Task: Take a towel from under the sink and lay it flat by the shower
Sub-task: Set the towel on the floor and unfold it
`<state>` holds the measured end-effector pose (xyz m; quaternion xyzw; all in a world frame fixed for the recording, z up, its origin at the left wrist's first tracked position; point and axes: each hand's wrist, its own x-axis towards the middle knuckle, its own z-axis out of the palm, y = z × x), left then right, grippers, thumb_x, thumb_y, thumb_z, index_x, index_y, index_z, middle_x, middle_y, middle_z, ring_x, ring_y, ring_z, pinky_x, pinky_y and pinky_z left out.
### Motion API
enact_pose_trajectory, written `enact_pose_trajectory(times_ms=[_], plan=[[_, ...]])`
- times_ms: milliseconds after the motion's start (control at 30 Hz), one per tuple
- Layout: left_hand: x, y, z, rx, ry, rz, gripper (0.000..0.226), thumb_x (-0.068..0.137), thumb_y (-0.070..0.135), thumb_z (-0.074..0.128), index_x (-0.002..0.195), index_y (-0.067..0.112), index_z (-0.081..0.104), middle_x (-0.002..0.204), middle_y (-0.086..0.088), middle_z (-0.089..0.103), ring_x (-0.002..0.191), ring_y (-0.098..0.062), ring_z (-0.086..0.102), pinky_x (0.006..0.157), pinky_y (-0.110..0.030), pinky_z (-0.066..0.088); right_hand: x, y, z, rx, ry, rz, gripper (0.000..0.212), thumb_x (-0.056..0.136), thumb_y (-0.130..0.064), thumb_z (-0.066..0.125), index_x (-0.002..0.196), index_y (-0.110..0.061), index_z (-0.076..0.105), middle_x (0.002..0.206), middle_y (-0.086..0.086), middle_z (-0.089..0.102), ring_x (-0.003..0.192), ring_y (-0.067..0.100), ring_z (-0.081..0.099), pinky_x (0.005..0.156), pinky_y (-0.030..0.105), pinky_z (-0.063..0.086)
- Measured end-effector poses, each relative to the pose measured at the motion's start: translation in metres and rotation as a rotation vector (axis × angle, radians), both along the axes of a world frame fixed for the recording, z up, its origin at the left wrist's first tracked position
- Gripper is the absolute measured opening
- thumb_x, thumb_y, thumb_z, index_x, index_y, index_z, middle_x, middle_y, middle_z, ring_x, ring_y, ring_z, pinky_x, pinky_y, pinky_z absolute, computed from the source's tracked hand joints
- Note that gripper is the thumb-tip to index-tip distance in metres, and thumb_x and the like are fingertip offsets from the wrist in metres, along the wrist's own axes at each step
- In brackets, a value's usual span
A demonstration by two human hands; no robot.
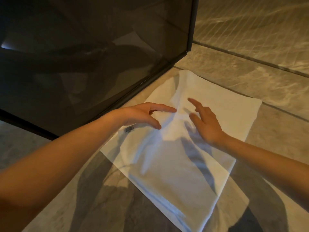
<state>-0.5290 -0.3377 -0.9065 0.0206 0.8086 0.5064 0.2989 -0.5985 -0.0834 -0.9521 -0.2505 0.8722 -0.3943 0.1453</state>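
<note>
The white towel (175, 148) lies spread on the floor (275, 131) beside the shower glass (83, 64) at ten o'clock, soft and light, with left hand (143, 114) and right hand (205, 121) open above its centre ridge, best smoothed from the edges.

A white towel (175, 158) lies spread on the tan stone floor (250, 77), just beside the dark tinted glass wall of the shower (83, 56). A soft ridge runs along its middle, and a small label (129, 129) shows at its left edge. The left hand (142, 114) is over the towel near the label, fingers loosely spread and empty. The right hand (205, 121) is over the towel's middle, fingers apart, gripping nothing. Whether either palm touches the cloth cannot be told. Shadows of both arms fall across the towel.
</note>
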Motion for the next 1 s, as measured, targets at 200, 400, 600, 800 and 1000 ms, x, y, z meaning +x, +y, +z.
enact_pose_trajectory(times_ms=[200, 400, 600, 800, 1000], plan=[[-0.004, 0.048, 0.002, -0.087, 0.042, -0.156, 0.070, 0.086, 0.007, 0.070, 0.141, 0.043, 0.047, 0.150, 0.021, 0.039, 0.135, 0.009, 0.030, 0.102, -0.006, 0.027, -0.033, -0.027, 0.041, 0.068, -0.224, 0.080, 0.041, 0.103, -0.031, 0.040, 0.143, -0.032, 0.042, 0.144, 0.008, 0.051, 0.124, 0.027, 0.051, 0.096, 0.032, 0.041], [-0.001, 0.057, 0.003, -0.067, 0.036, -0.150, 0.062, 0.085, 0.000, 0.067, 0.136, 0.032, 0.056, 0.138, 0.018, 0.051, 0.107, 0.018, 0.051, 0.079, 0.001, 0.040, -0.044, 0.008, 0.038, 0.076, -0.115, -0.098, 0.055, 0.078, 0.001, 0.066, 0.129, -0.017, 0.061, 0.129, 0.006, 0.060, 0.094, 0.021, 0.057, 0.074, 0.023, 0.039], [0.002, 0.048, -0.005, -0.088, 0.043, -0.066, 0.054, 0.085, 0.002, 0.067, 0.123, 0.039, 0.066, 0.131, 0.027, 0.054, 0.112, 0.011, 0.054, 0.081, -0.005, 0.042, -0.045, 0.037, 0.037, 0.062, -0.121, -0.052, 0.051, 0.075, 0.017, 0.043, 0.103, -0.009, 0.076, 0.113, 0.008, 0.067, 0.077, 0.007, 0.058, 0.065, 0.006, 0.043], [-0.001, 0.057, 0.002, -0.032, -0.024, -0.120, 0.050, 0.082, 0.014, 0.069, 0.122, 0.045, 0.065, 0.142, 0.023, 0.048, 0.119, 0.009, 0.050, 0.091, -0.014, 0.045, -0.046, 0.059, 0.041, 0.026, -0.230, -0.107, 0.063, 0.081, 0.013, 0.054, 0.138, -0.013, 0.056, 0.137, 0.004, 0.053, 0.111, 0.016, 0.056, 0.072, 0.017, 0.051], [-0.006, 0.073, 0.010, 0.208, -0.249, -0.157, 0.061, 0.087, -0.006, 0.064, 0.132, 0.034, 0.061, 0.147, 0.019, 0.045, 0.130, -0.005, 0.048, 0.108, -0.029, 0.042, -0.048, 0.097, 0.060, -0.126, -0.315, -0.024, 0.081, 0.080, 0.015, 0.060, 0.149, -0.024, 0.041, 0.149, -0.011, 0.037, 0.132, 0.014, 0.047, 0.065, 0.014, 0.054]])
